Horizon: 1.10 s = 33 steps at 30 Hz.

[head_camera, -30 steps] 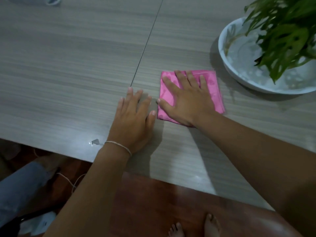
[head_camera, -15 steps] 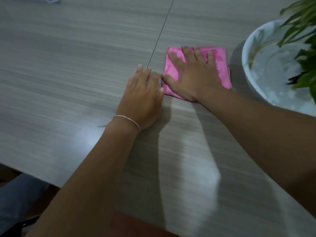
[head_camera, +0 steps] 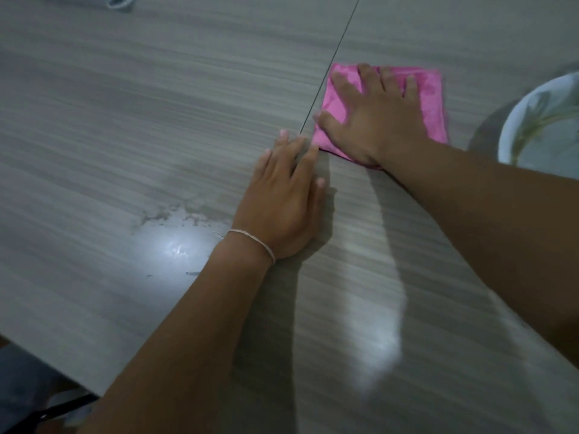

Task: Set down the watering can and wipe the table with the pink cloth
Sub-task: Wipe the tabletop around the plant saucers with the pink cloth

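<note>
The folded pink cloth [head_camera: 430, 98] lies flat on the grey wood-grain table [head_camera: 156, 120], just right of the table's dark seam. My right hand [head_camera: 372, 120] presses down on the cloth with fingers spread, covering most of it. My left hand [head_camera: 282, 198], with a thin bracelet at the wrist, rests flat on the bare table beside the cloth's near-left corner, holding nothing. A wet smear [head_camera: 175, 214] shows on the table left of that hand. The watering can is not clearly in view.
A white bowl-shaped planter [head_camera: 532, 120] stands at the right edge, close to the cloth. A pale object [head_camera: 120, 0] is cut off at the top left. The table's near edge [head_camera: 47, 361] runs across the lower left.
My right hand has slid the pink cloth away from me along the seam, farther from the table's near edge. My left hand has followed. The plant's leaves have left the view.
</note>
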Motion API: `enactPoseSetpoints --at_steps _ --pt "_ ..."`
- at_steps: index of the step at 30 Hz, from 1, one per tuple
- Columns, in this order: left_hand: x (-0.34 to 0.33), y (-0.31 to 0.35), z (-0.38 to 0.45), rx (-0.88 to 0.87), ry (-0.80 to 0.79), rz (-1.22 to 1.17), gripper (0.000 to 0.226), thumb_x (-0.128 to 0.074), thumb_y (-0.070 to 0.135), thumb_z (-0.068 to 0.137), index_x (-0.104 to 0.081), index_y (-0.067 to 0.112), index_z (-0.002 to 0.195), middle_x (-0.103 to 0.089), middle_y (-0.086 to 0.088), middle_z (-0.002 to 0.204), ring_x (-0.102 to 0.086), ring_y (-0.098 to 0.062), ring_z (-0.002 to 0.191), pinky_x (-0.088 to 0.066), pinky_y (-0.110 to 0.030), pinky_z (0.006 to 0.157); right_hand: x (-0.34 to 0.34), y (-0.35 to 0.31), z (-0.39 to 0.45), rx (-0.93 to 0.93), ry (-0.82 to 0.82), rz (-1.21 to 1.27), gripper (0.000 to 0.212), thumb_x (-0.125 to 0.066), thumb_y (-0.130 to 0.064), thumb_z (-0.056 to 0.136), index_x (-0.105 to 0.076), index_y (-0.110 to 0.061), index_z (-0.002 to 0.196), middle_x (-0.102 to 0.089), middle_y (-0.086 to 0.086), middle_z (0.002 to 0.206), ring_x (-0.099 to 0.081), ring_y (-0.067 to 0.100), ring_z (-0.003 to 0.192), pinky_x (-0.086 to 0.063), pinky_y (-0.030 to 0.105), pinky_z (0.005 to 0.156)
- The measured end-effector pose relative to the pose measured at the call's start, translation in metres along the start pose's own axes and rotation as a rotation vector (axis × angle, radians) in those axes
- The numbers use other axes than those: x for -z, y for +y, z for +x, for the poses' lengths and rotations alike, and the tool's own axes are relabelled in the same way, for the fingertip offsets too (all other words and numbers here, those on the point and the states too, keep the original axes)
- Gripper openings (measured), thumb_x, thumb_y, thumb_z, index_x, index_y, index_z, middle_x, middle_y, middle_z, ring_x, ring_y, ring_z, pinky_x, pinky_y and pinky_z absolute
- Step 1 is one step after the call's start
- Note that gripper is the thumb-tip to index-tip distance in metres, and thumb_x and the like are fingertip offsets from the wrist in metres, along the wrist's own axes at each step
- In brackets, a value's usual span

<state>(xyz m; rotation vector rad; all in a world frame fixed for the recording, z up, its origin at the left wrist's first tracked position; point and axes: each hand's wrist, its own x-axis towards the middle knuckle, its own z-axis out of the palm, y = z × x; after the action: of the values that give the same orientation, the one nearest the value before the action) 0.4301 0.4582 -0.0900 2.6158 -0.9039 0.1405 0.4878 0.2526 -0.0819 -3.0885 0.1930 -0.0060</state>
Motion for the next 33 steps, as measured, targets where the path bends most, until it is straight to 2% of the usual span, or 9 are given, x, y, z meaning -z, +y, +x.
enactPoseSetpoints --at_steps 5,11,15,19,26,33 --pt "0.005 0.004 -0.003 0.01 0.03 -0.029 0.054 -0.033 0.033 0.103 -0.042 0.004 0.146 -0.043 -0.014 0.152 -0.022 -0.033 0.151 -0.024 -0.053 0.119 0.001 0.001 0.008 0.02 0.008 0.016 0.085 -0.017 -0.082 0.094 -0.013 -0.036 0.165 -0.014 0.015 0.174 -0.015 0.043 0.159 -0.006 0.067 0.125" --pt "0.018 0.011 -0.022 0.084 0.034 -0.028 0.058 -0.029 0.038 0.101 -0.046 0.002 0.144 -0.045 -0.017 0.15 -0.025 -0.036 0.149 -0.026 -0.053 0.118 0.003 -0.001 0.008 0.028 0.004 0.001 0.086 -0.012 -0.083 0.093 -0.011 -0.034 0.165 -0.016 0.017 0.173 -0.017 0.045 0.158 -0.007 0.068 0.125" --pt "0.028 0.013 -0.051 0.111 0.041 -0.009 0.058 -0.029 0.039 0.102 -0.045 0.004 0.144 -0.043 -0.016 0.151 -0.024 -0.035 0.15 -0.026 -0.053 0.118 0.004 -0.011 -0.006 -0.04 -0.012 0.028 0.088 -0.01 -0.083 0.093 -0.009 -0.033 0.165 -0.013 0.018 0.174 -0.014 0.044 0.159 -0.006 0.066 0.126" --pt "0.03 0.012 -0.075 0.109 -0.004 0.005 0.06 -0.029 0.04 0.102 -0.044 0.003 0.145 -0.04 -0.017 0.153 -0.022 -0.035 0.15 -0.024 -0.055 0.12 0.0 -0.028 -0.035 -0.05 -0.027 0.035 0.088 -0.012 -0.083 0.093 -0.008 -0.033 0.166 -0.01 0.016 0.175 -0.01 0.044 0.159 -0.003 0.065 0.126" --pt "0.04 0.027 -0.115 0.135 0.035 0.022 0.06 -0.029 0.04 0.1 -0.048 0.002 0.142 -0.044 -0.021 0.151 -0.028 -0.04 0.147 -0.028 -0.056 0.117 0.0 -0.052 -0.107 -0.009 -0.024 0.039 0.086 -0.013 -0.08 0.095 -0.009 -0.033 0.166 -0.008 0.017 0.175 -0.01 0.042 0.159 -0.005 0.064 0.126" --pt "0.044 0.043 -0.149 0.033 0.004 0.01 0.057 -0.029 0.032 0.102 -0.047 -0.006 0.141 -0.044 -0.026 0.148 -0.033 -0.039 0.145 -0.032 -0.053 0.117 0.003 -0.074 -0.194 -0.01 -0.056 0.074 0.084 -0.009 -0.077 0.095 -0.003 -0.034 0.167 -0.001 0.015 0.176 0.0 0.039 0.161 0.0 0.062 0.127"
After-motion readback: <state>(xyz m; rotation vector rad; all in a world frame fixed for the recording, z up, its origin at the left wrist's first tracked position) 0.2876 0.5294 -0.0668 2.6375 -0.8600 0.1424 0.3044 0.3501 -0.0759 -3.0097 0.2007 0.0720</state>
